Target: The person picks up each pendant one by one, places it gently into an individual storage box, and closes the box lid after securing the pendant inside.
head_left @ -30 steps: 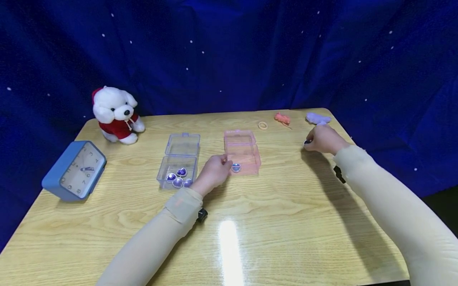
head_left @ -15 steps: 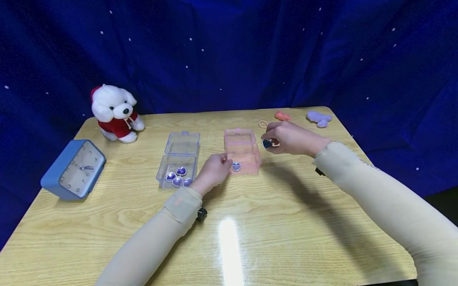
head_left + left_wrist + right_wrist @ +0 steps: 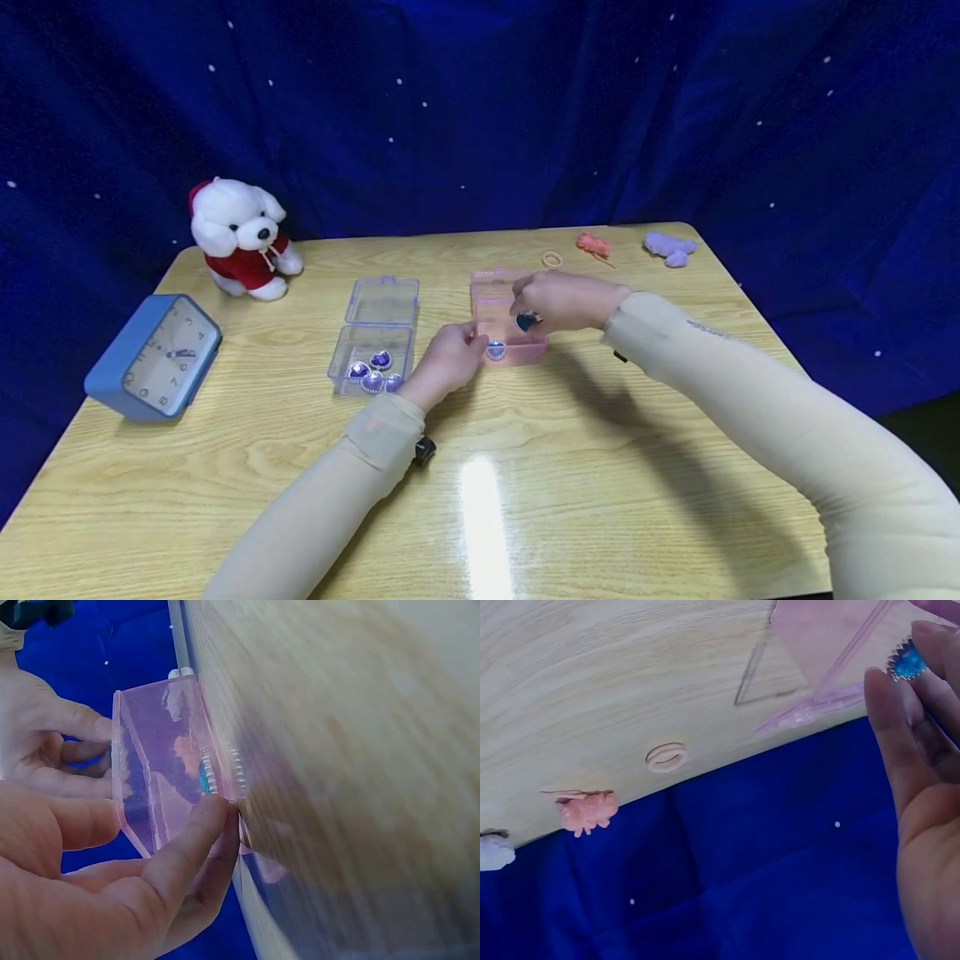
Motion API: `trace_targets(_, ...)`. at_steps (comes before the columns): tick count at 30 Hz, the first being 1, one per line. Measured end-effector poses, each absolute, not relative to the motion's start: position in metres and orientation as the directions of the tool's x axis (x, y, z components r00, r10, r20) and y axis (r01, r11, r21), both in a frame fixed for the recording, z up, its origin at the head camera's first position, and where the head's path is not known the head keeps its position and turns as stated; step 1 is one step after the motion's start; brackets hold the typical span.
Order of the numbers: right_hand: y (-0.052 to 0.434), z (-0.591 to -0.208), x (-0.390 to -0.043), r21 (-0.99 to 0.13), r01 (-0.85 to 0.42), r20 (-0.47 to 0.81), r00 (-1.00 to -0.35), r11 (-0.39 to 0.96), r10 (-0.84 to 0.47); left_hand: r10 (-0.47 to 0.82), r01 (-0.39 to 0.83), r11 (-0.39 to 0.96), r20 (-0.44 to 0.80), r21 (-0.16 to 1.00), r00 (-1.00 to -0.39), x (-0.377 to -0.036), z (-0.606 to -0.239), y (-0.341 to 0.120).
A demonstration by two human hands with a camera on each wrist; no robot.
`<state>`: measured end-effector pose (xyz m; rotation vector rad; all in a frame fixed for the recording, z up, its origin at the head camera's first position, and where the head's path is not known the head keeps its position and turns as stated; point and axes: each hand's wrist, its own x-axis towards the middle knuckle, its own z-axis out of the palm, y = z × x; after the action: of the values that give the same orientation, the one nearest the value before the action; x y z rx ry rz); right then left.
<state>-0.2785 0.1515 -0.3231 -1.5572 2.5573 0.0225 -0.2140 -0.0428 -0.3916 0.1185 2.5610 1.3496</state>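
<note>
My head view takes in the whole wooden table; my left wrist view alone shows my left hand closely, fingers curled with the fingertips pressed against the front wall of the pink box, holding it in place. That box is clear, thin, hard plastic, rectangular, its hinged lid lying open behind it. Only my right wrist view shows the blue gem clearly: a small faceted stone with a sparkly rim, pinched between the thumb and fingertips of my right hand. From the head view, that hand hovers over the pink box's open tray with the gem just above it, and my left hand sits at the box's front left corner, near a second gem already inside. To the left stands a clear box, also open, holding purple heart gems. Behind lie a rubber ring, an orange clip and a fuzzy lilac piece.
</note>
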Motion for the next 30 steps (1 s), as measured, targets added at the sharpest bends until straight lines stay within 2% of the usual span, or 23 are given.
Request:
trace_targets(12,0.139,-0.323,-0.276,-0.057,-0.847,-0.304,-0.489,0.528,-0.817,0.19,-0.033,0.569,-0.17,0.821,-0.967,-0.214,-0.39,-0.043)
trace_targets(16,0.139,-0.318,-0.276,-0.096,-0.811,-0.301,-0.529,0.577,-0.794,0.194,-0.027,0.574,-0.167,0.819,-0.967,-0.214,-0.39,-0.043)
trace_targets(23,0.16,-0.299,-0.288,-0.103,-0.824,-0.036,-0.557,0.558,-0.83,0.193,-0.017,0.582,-0.158,0.813,-0.968,-0.214,-0.392,-0.043)
trace_targets(27,0.178,-0.295,-0.299,-0.185,-0.734,0.083,-0.675,0.654,-0.733,0.185,-0.04,0.578,-0.178,0.815,-0.967,-0.214,-0.393,-0.043)
trace_targets(30,0.192,-0.298,-0.305,-0.259,-0.63,0.125,-0.773,0.732,-0.622,0.182,-0.057,0.571,-0.194,0.819,-0.964,-0.215,-0.393,-0.043)
